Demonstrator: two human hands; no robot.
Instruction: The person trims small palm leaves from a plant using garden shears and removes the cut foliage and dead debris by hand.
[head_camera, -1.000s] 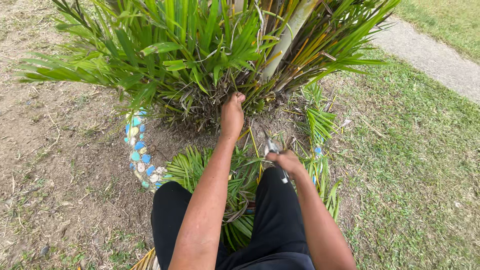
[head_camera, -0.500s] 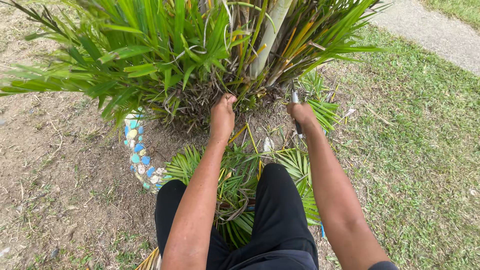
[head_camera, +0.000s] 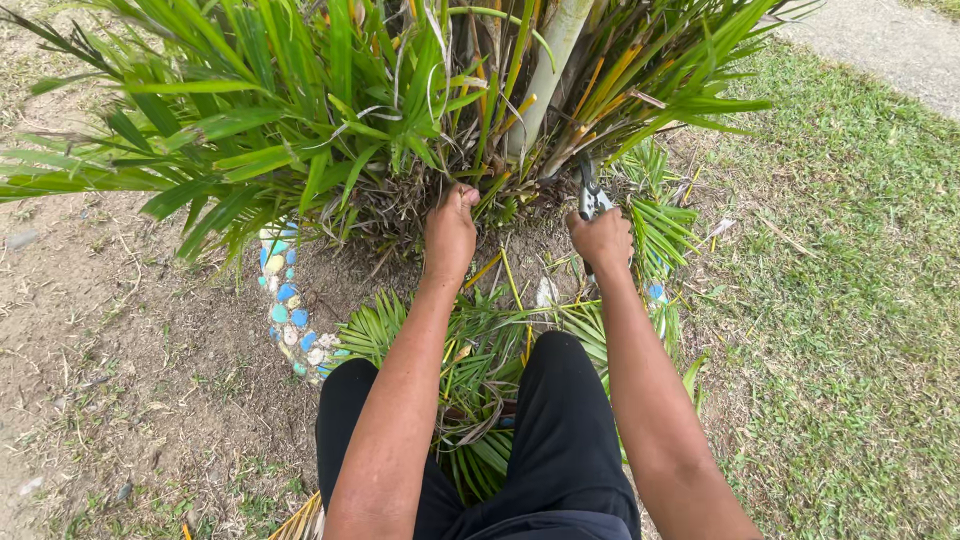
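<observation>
Head view: I see painted stones (head_camera: 285, 300) on the left, then my left hand (head_camera: 450, 232) clenched on a palm stem (head_camera: 487, 190), my right hand (head_camera: 602, 238) grasping pruning shears (head_camera: 590, 195) at the palm's base.

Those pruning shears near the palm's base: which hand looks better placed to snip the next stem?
The right hand, probably: it grips the pruning shears, blades pointing up at the stem bases beside the pale trunk. The left hand only clutches a stem low down.
</observation>
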